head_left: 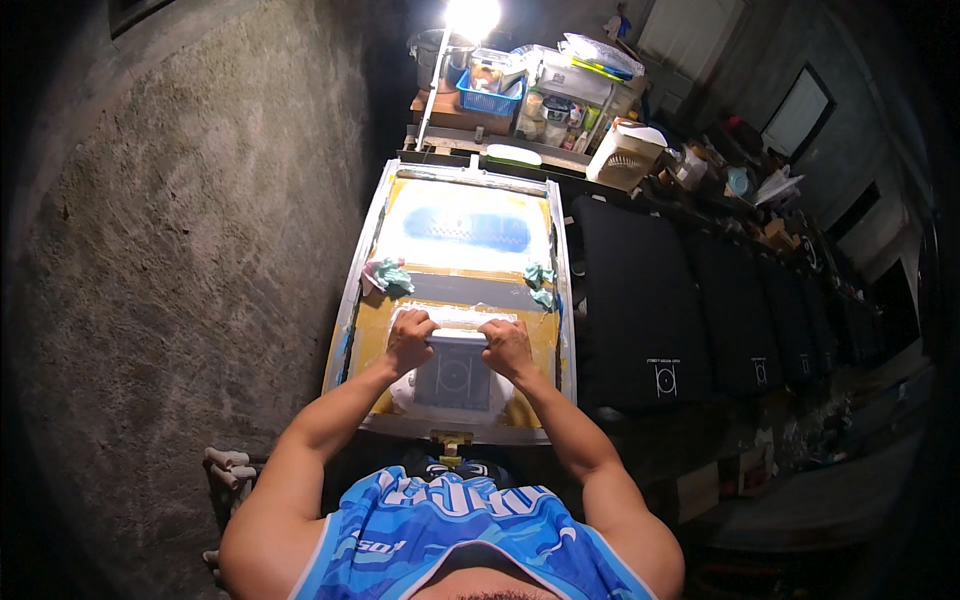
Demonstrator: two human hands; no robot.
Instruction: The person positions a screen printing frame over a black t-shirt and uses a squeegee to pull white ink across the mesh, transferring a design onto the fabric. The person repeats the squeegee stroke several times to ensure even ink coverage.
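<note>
- White bar (458, 336): located across the near half of a light metal frame (567, 325), along the far edge of a dark rectangular panel (452, 382).
- Left hand (409, 342): grip closed, fingers curled over the bar's left end.
- Right hand (508, 348): grip likewise closed at the right end.
- Contact between the bar's lower edge and the surface beneath: cannot be confirmed from this angle.
- White smears (455, 318) noted just beyond the bar.
- Green crumpled rags (393, 277) on the frame's left; more (539, 283) on its right.
- Black cloth panels (640, 290), bearing pale emblems, rowed to the right.
- Lit lamp (472, 17) beyond the frame, above a blue basket (490, 100).
</note>
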